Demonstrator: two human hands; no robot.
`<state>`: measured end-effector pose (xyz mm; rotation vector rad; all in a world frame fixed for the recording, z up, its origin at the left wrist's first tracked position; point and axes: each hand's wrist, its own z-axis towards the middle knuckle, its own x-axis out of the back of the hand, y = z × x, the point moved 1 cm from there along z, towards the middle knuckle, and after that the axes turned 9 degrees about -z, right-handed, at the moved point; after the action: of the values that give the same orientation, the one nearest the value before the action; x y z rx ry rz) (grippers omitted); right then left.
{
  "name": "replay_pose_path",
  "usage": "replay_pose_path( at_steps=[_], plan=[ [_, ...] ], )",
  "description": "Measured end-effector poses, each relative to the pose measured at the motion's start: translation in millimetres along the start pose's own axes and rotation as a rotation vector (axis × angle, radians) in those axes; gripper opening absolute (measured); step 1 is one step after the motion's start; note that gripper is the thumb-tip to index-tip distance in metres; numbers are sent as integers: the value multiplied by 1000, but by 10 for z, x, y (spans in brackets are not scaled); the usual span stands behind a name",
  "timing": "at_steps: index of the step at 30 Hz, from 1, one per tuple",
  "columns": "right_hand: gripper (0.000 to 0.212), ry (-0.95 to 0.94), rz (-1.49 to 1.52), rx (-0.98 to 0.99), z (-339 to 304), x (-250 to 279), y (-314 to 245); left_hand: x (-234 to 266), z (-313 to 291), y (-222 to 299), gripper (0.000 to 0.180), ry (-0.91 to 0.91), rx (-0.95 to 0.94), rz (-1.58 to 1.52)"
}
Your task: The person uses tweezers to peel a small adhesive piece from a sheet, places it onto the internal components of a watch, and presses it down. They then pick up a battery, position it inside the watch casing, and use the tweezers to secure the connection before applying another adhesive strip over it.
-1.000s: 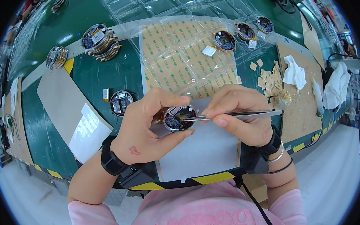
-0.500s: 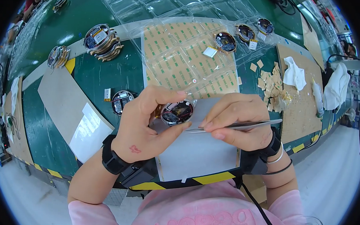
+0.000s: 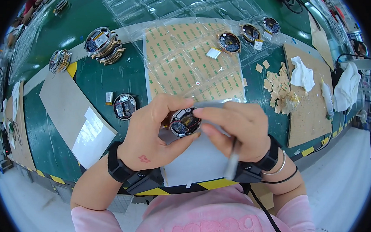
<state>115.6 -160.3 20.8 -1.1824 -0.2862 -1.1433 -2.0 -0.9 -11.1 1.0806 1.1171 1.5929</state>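
My left hand [image 3: 149, 129] grips a round watch case [image 3: 185, 123] by its rim, between thumb and fingers. Its inside faces up, showing a dark circuit board and thin red wires. My right hand [image 3: 243, 129] reaches its index finger to the upper right rim of that case. Metal tweezers [image 3: 232, 162], blurred, are tucked in the right hand and point back toward my body. Just left of my left hand lies another watch case [image 3: 124, 106], with a small silver battery [image 3: 109, 98] beside it.
A tan adhesive sheet [image 3: 168, 39] lies under a clear plastic tray [image 3: 187, 2] holding several watch cases. Stacked cases [image 3: 103, 46] stand far left. Cut tan squares [image 3: 276, 85] and a brown board [image 3: 296, 130] with white cloth [image 3: 303, 74] are at right.
The tweezers have swung from lying sideways at the case to pointing back toward me in my right hand. My right index finger has moved onto the case rim, and the case has turned slightly.
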Motion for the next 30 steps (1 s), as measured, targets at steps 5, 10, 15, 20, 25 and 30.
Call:
replay_pose_path(
  at_steps=[5, 10, 15, 20, 25, 30],
  plan=[
    [26, 80, -113, 107, -21, -99, -33, -25, 15, 75, 51, -18, -8, 92],
    [25, 87, -107, 118, -40, -160, -31, -28, 21, 84, 49, -7, -25, 105],
    [21, 64, -148, 167, -57, -178, -12, 12, 26, 152, 49, -59, 78, 135],
    [14, 62, 58, 90, -82, -102, -69, 70, 69, 55, 48, 4, 109, -67],
    [7, 62, 336, -289, -148, 43, -89, 68, 40, 73, 49, -11, 21, -185],
    [5, 268, 497, -422, -169, 218, -79, 66, 34, 101, 60, -99, 108, -256]
  ],
)
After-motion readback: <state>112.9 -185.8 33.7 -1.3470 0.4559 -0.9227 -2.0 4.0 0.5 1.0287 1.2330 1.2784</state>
